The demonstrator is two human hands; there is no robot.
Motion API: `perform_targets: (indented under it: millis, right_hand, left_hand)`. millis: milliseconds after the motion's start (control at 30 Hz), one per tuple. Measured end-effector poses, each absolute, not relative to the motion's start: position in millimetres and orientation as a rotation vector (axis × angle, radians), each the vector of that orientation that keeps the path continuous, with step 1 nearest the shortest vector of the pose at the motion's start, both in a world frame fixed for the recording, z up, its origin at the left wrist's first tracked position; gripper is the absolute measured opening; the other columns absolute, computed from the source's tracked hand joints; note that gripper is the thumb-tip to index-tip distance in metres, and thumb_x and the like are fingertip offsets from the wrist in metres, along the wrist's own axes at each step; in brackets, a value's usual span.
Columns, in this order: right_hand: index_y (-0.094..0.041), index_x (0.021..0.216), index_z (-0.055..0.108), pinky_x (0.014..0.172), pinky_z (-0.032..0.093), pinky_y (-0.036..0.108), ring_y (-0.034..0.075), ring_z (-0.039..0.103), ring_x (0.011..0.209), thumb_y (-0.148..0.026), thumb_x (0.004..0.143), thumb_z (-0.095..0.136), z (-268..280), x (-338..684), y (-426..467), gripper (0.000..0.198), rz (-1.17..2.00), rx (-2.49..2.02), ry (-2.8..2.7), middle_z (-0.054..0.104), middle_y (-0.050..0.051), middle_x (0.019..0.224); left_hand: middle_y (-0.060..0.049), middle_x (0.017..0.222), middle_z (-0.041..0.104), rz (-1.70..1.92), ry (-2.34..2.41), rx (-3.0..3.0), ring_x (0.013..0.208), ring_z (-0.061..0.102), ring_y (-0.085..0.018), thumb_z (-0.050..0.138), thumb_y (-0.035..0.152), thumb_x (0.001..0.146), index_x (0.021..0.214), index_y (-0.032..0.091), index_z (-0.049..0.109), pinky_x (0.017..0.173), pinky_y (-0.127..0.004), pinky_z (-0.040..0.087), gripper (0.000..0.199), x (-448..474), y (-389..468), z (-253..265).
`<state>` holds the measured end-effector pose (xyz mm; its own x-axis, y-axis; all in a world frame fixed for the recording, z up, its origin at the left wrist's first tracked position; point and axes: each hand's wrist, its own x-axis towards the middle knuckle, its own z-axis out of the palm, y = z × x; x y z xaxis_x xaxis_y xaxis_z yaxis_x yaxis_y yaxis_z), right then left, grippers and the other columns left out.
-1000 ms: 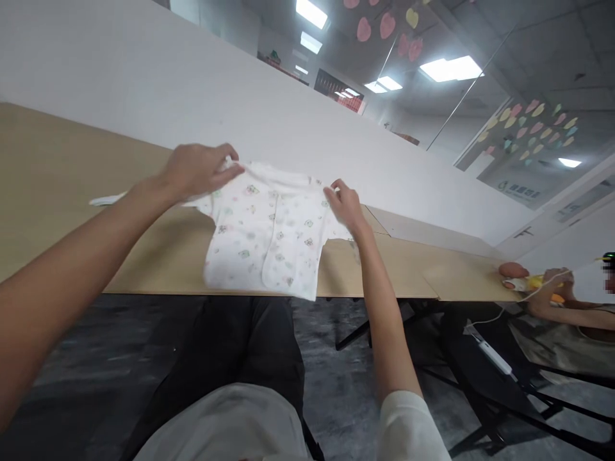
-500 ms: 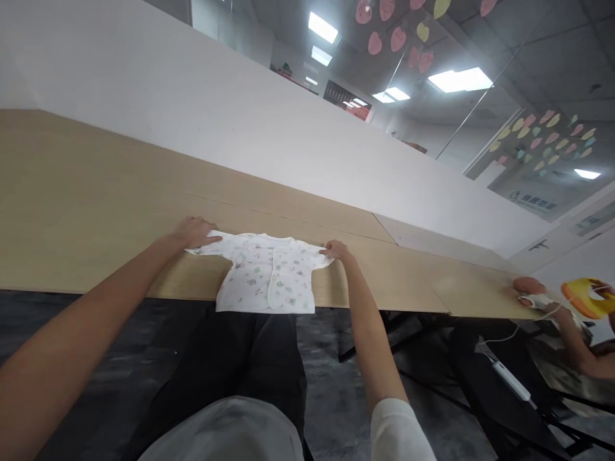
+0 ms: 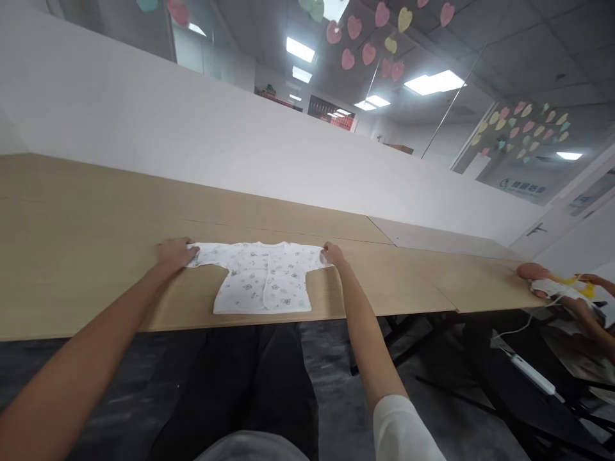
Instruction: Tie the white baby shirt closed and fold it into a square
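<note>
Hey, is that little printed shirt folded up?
No, the shirt lies spread on the table, a sleeve out to each side.

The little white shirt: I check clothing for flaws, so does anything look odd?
The sleeve at the right hand looks shorter than the one at the left hand, perhaps bunched; otherwise the shirt lies flat.

"What's on the glass (image 3: 514,70)?"
"Heart-shaped paper notes (image 3: 354,27), pink, yellow and green, with lit ceiling panels (image 3: 435,82) beyond."
"And beneath?"
"A plain white wall (image 3: 240,141); a door handle (image 3: 537,229) far right."
"Anything lower?"
"A doll (image 3: 548,286) in white at the table's (image 3: 485,282) right end, and a long white device (image 3: 532,374) on a black chair (image 3: 509,406)."
</note>
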<state>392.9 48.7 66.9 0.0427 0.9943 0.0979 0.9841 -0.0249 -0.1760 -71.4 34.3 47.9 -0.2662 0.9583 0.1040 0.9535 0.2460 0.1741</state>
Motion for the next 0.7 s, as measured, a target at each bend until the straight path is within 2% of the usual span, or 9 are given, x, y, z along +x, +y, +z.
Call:
perform_targets:
  millis: [100,200,300,433,533,633,700]
  right_hand:
    - [-0.018,0.119,0.062,0.082,0.044,0.026,0.02,0.065,0.104,-0.018,0.094,0.047,68.1,390.3,50.6,0.029,0.058,-2.11,-2.074,0.07,0.011,0.115]
    - [-0.018,0.119,0.062,0.092,0.04,0.032,0.023,0.065,0.106,-0.02,0.095,0.048,68.5,396.8,45.5,0.028,-0.107,-2.213,-2.178,0.071,0.014,0.112]
    - [-0.016,0.119,0.061,0.098,0.035,0.037,0.025,0.063,0.111,-0.014,0.095,0.044,69.0,411.2,36.0,0.03,-0.235,-2.304,-2.222,0.07,0.018,0.113]
    - [-0.013,0.127,0.058,0.106,0.03,0.044,0.031,0.048,0.13,-0.008,0.092,0.045,75.3,422.5,23.5,0.038,-0.343,-2.353,-2.135,0.058,0.024,0.133]
    - [-0.013,0.134,0.052,0.11,0.027,0.05,0.033,0.039,0.137,-0.004,0.089,0.044,81.5,399.0,18.0,0.047,-0.396,-2.312,-2.064,0.047,0.024,0.144]
    - [-0.012,0.132,0.055,0.107,0.035,0.045,0.03,0.048,0.13,-0.005,0.091,0.043,79.5,342.4,16.7,0.043,-0.144,-2.078,-2.21,0.053,0.024,0.138]
    - [-0.019,0.13,0.057,0.103,0.04,0.03,0.02,0.054,0.124,-0.009,0.093,0.043,70.8,297.8,19.0,0.04,-0.053,-1.925,-2.327,0.06,0.012,0.135]
  left_hand:
    - [-0.017,0.122,0.067,0.296,2.529,1.902,0.113,0.059,-0.032,0.049,0.037,0.086,0.122,0.015,0.065,0.09,-0.042,0.042,0.045,-65.4,32.8,47.0]
    - [-0.016,0.121,0.067,0.259,2.553,1.927,0.112,0.059,-0.031,0.047,0.035,0.086,0.121,0.016,0.066,0.09,-0.041,0.041,0.044,-69.7,34.1,42.4]
    - [-0.016,0.121,0.067,0.205,2.569,1.884,0.112,0.057,-0.03,0.043,0.034,0.088,0.122,0.016,0.065,0.092,-0.041,0.039,0.044,-77.1,33.2,41.3]
    - [-0.017,0.126,0.064,0.265,2.561,1.941,0.118,0.053,-0.03,0.047,0.023,0.084,0.122,0.015,0.065,0.096,-0.043,0.038,0.043,-78.1,28.3,48.0]
    - [-0.018,0.13,0.061,0.493,2.431,2.109,0.122,0.05,-0.032,0.051,0.017,0.078,0.124,0.011,0.064,0.1,-0.045,0.037,0.048,-53.2,28.5,55.8]
    - [-0.018,0.127,0.065,0.734,2.025,2.156,0.119,0.055,-0.031,0.052,0.016,0.077,0.118,0.01,0.069,0.101,-0.041,0.04,0.045,0.3,33.5,57.8]
    - [-0.008,0.119,0.071,0.753,1.876,2.16,0.108,0.062,-0.024,0.051,0.023,0.081,0.114,0.019,0.072,0.094,-0.031,0.046,0.039,41.8,37.1,52.8]
